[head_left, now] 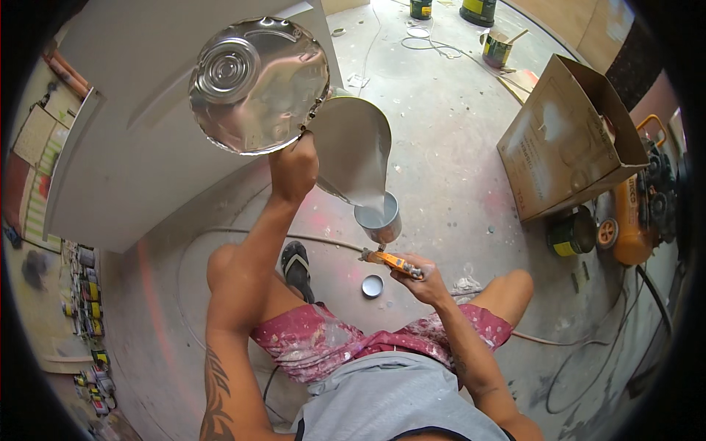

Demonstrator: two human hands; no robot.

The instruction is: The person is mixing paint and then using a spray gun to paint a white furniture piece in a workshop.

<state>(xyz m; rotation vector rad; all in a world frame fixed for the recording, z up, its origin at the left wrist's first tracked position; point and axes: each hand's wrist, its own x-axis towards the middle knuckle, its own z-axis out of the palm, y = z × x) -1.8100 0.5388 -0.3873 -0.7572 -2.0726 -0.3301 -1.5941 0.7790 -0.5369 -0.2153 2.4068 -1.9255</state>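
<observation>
Presently a gray shirt (386,397) and paint-spattered red shorts (316,338) are filling the bottom of the frame, knees splaying wide, probably leaving room between them for the work. A small round lid (373,286) is lying below centre, within easy reach. Right hand (417,281), right of centre, is wrapping firmly round the handle of an orange spray gun (397,264), holding its metal cup (381,229) mouth-up at the frame's centre, presumably so nothing is spilling. Just above, the paint can (353,140) is tipping in the upper middle; pale gray paint (376,204) is running off its lip into the cup. Left hand (296,167) is curling tight at the can's edge, bearing the weight; its fingertips are hiding, so cannot tell exactly how they are pinching. A shiny metal lid (261,88) is standing up beside the mouth, seemingly clear of the stream; cannot tell whether it is joining the can. Farther out: a gray panel (169,132) is spanning the upper left, a cardboard box (566,143) and an orange compressor (631,220) are standing at right, and a small pot (496,53) is propping a stick, upper right.
</observation>
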